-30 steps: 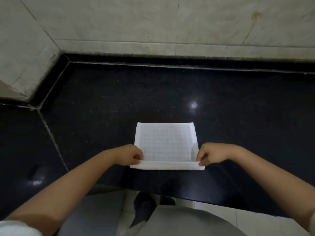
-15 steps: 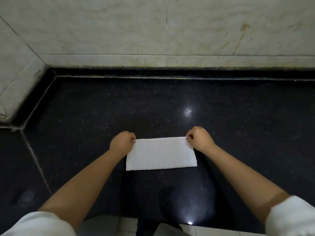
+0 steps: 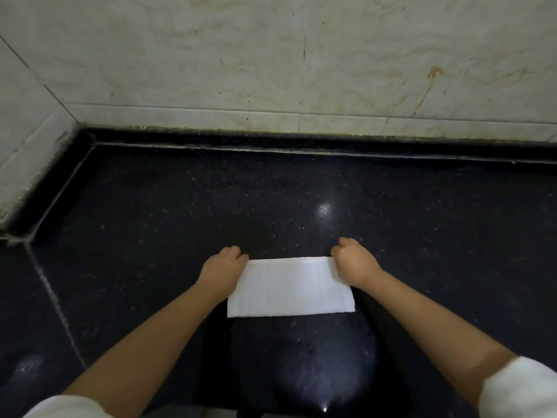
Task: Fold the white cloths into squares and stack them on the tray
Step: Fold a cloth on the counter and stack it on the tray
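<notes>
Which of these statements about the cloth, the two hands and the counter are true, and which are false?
1. The white cloth lies on a black counter. True.
2. The left hand is at a far corner of the cloth. True.
3. The right hand rests on the wall. False: it is at the cloth's other far corner.
4. The cloth is a crumpled ball. False: it lies flat, as a rectangle.
5. A tray holds the cloth. False: no tray is in view.

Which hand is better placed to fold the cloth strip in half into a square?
Neither clearly: left hand and right hand each pinch a far corner of the white cloth, placed symmetrically.
</notes>
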